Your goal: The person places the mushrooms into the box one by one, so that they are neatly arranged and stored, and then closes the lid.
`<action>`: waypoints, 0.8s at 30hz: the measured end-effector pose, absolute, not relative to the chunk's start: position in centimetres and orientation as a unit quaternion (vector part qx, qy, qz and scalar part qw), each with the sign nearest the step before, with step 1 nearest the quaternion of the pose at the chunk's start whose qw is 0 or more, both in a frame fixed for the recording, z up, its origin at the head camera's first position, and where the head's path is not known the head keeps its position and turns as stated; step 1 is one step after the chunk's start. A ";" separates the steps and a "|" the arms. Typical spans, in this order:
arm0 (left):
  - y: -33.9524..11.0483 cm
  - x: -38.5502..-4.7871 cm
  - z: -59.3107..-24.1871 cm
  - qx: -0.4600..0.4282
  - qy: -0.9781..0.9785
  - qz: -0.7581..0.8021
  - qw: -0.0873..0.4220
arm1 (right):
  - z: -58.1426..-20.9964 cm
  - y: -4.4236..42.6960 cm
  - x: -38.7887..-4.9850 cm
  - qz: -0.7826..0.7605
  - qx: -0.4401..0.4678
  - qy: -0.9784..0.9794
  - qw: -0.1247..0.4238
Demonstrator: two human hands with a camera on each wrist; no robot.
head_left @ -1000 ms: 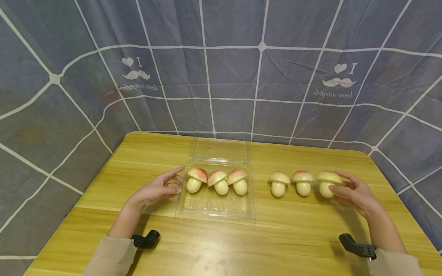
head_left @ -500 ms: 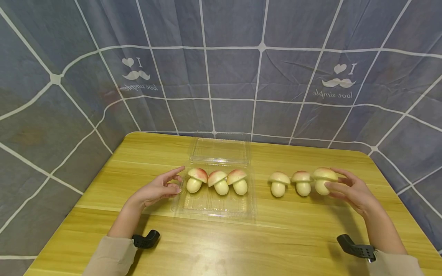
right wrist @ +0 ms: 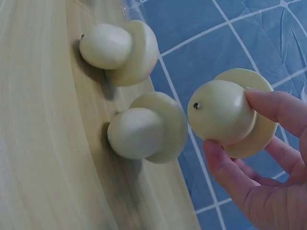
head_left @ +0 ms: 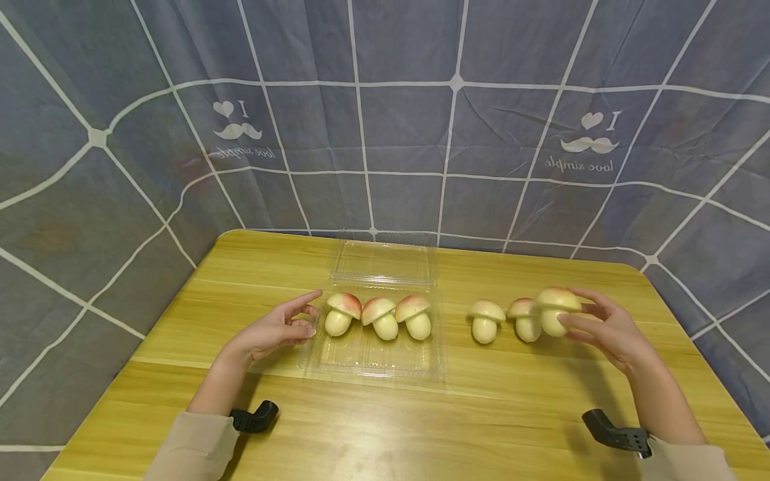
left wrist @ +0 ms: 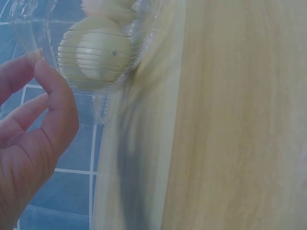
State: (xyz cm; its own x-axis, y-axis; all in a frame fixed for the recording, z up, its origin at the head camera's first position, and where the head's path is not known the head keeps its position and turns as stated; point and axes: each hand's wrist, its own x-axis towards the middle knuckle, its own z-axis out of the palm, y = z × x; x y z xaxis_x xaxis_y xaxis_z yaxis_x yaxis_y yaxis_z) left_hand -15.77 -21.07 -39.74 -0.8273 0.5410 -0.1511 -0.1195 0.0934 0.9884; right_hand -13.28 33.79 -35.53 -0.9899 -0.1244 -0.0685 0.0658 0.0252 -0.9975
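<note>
My right hand (head_left: 610,334) holds a toy mushroom (head_left: 555,311) with a pale cap tinged red, pinched by the stem and lifted off the table; in the right wrist view this mushroom (right wrist: 220,109) shows its rounded stem end. Two more toy mushrooms, one in the middle (head_left: 527,327) and one to its left (head_left: 484,329), lie on the table. With thumb and forefinger my left hand (head_left: 271,332) pinches the left rim of a clear plastic clamshell box (head_left: 375,364). Inside the box, three red-tinged mushrooms (head_left: 380,319) lie in a row along the back.
The box's raised clear lid (head_left: 383,262) leans back toward the grey checked curtain (head_left: 409,133) behind the table. Bare wood tabletop (head_left: 433,427) stretches in front of the box and between both forearms. Black wrist cameras (head_left: 255,417) sit at the cuffs.
My right hand has raised the rightmost mushroom from the table and carried it left, so it now partly overlaps the middle one in the head view. The left hand and box stay put.
</note>
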 end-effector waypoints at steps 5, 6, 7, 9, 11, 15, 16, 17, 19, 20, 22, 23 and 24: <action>-21.1 -15.8 -39.7 0.151 0.696 0.656 0.252 | -35.2 33.4 -13.2 -0.693 -0.024 0.717 0.068; -21.1 -15.8 -39.7 0.151 0.696 0.655 0.252 | -35.1 33.4 -13.2 -0.694 -0.025 0.716 0.069; -21.1 -15.8 -39.7 0.151 0.696 0.655 0.253 | -35.1 33.3 -13.2 -0.695 -0.027 0.716 0.070; -21.1 -15.8 -39.6 0.153 0.695 0.655 0.252 | -35.0 33.2 -13.1 -0.693 -0.032 0.717 0.070; -21.1 -15.8 -39.6 0.154 0.695 0.656 0.253 | -34.9 33.1 -13.1 -0.691 -0.036 0.718 0.071; -21.0 -15.8 -39.6 0.151 0.694 0.657 0.253 | -34.7 32.8 -13.1 -0.684 -0.040 0.725 0.073; -21.0 -15.8 -39.6 0.151 0.694 0.657 0.254 | -34.6 32.7 -13.1 -0.683 -0.039 0.725 0.074; -21.0 -15.8 -39.6 0.150 0.694 0.657 0.254 | -34.6 32.6 -13.1 -0.682 -0.039 0.726 0.075; -21.0 -15.8 -39.7 0.151 0.694 0.656 0.254 | -34.5 32.4 -13.1 -0.681 -0.042 0.727 0.076; -21.0 -15.8 -39.7 0.151 0.694 0.656 0.254 | -34.5 32.3 -13.1 -0.680 -0.046 0.727 0.077; -21.0 -15.7 -39.7 0.151 0.694 0.656 0.254 | -34.5 32.2 -13.1 -0.680 -0.047 0.728 0.077; -21.0 -15.7 -39.7 0.151 0.694 0.656 0.254 | -34.5 32.1 -13.1 -0.680 -0.048 0.728 0.077; -21.0 -15.8 -39.7 0.151 0.694 0.657 0.254 | -34.4 32.0 -13.1 -0.679 -0.049 0.728 0.077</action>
State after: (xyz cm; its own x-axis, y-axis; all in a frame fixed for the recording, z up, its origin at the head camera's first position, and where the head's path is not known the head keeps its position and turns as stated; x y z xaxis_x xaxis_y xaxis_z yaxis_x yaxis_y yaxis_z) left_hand -15.76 -21.03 -39.67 -0.8252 0.5434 -0.1542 -0.1239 0.0923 0.9880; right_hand -13.09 32.00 -34.44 -0.9832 -0.1766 -0.0458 0.0334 0.0731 -0.9968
